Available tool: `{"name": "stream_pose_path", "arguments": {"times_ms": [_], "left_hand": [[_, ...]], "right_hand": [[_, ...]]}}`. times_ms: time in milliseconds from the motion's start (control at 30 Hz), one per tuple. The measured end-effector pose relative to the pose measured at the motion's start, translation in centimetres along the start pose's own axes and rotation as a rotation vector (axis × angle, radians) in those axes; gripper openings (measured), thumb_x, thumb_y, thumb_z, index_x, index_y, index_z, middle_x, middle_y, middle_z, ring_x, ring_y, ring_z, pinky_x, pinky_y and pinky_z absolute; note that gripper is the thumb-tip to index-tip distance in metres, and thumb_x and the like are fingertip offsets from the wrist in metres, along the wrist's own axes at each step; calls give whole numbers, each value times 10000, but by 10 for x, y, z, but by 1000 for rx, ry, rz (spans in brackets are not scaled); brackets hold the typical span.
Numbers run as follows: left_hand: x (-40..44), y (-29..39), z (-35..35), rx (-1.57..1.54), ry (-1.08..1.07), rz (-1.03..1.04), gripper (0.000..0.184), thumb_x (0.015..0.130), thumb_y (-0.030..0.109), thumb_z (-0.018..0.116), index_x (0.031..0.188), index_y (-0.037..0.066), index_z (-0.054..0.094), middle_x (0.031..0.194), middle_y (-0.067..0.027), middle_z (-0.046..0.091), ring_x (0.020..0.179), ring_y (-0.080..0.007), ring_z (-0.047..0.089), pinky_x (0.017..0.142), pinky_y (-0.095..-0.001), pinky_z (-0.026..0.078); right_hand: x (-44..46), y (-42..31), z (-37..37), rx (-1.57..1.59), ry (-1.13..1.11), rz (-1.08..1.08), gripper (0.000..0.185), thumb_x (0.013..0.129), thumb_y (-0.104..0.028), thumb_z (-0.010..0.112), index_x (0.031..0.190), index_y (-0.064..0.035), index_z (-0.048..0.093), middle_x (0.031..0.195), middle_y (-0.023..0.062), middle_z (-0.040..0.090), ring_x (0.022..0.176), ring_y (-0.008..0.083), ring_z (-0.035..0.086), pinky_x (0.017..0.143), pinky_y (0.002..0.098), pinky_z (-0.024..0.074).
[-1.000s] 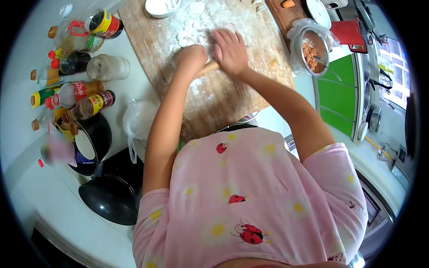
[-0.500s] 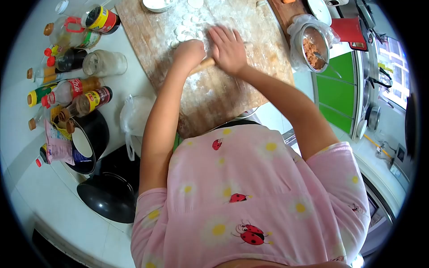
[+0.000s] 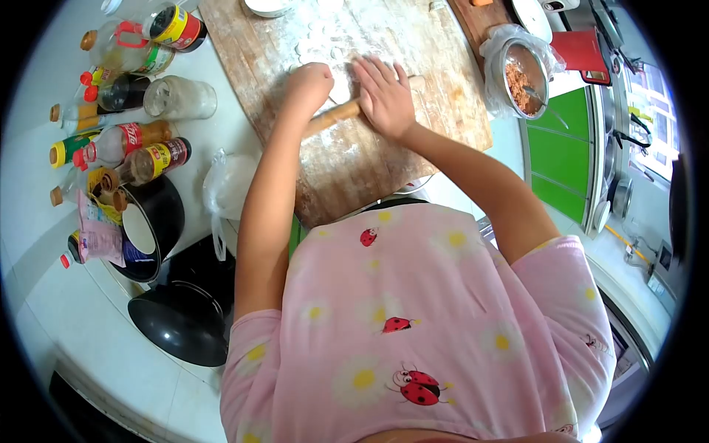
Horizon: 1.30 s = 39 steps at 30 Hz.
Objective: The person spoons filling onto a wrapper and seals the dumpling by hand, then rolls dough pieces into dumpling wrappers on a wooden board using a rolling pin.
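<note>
A wooden rolling pin (image 3: 334,118) lies at a slant across the floured wooden board (image 3: 332,181). My right hand (image 3: 385,100) is flat on the pin, its fingers stretched out and spread. My left hand (image 3: 310,85) is closed in a fist just above the pin's left part, at the edge of a thin pale dough wrapper (image 3: 341,90). It seems to pinch that wrapper, though its fingertips are hidden. Beyond my hands, several small dough pieces (image 3: 314,48) lie in the flour.
A metal bowl (image 3: 545,81) of orange-brown filling, with a spoon in it, stands right of the board. A white bowl (image 3: 269,9) sits at its far edge. Several bottles (image 3: 151,162), a glass jar (image 3: 179,97) and a plastic bag (image 3: 221,188) are on the left.
The rolling pin has moved toward my body under my right hand, and the dough wrapper shows more between my hands. The whole view has shifted slightly.
</note>
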State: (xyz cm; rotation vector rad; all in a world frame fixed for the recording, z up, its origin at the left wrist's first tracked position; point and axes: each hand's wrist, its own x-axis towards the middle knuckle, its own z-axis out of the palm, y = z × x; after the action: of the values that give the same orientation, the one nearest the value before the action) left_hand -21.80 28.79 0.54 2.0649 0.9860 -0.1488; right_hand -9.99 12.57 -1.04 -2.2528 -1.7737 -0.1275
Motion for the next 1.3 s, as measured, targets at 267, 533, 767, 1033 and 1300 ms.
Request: {"name": "stream_pose_path", "arguments": {"times_ms": [267,533,767,1033,1300], "left_hand": [[-9,5,-11,46,-137,-29,217,835,236,621,964,102,733,979,-135,729,904,-321,694,834,-420,533],[-18,5,-6,72,-109,-6,216,837,242,658,894,42,714,771,-133,684,736,-272,666,719,-373,522],[-15,-18,6,-69,-49,-21,222,862,247,652,908,40,720,825,-135,715,781,-250,688,745,-377,525],[-18,-9,6,-77,-23,6,191,877,185,625,907,16,707,786,-101,694,692,-189,684,684,-348,529],[-25,3,1,-20,-44,10,177,868,168,619,897,13,699,720,-101,682,648,-176,670,657,-340,523]], "right_hand": [[40,-1,10,-45,59,-11,503,955,-274,414,1425,-114,493,1491,75,493,1422,241,391,1180,513,257],[43,-6,7,-26,114,-88,465,941,-259,465,1368,-93,550,1423,72,553,1380,251,440,1142,502,309],[-20,-6,-5,47,-41,-88,495,981,-268,398,1436,-103,502,1477,76,510,1406,236,423,1156,484,291],[-7,-13,-4,-2,-48,-62,515,993,-288,412,1468,-97,463,1513,83,467,1426,252,394,1180,501,254],[22,-17,2,-15,34,-71,492,1008,-313,419,1444,-95,488,1484,76,497,1412,248,401,1168,502,258]]}}
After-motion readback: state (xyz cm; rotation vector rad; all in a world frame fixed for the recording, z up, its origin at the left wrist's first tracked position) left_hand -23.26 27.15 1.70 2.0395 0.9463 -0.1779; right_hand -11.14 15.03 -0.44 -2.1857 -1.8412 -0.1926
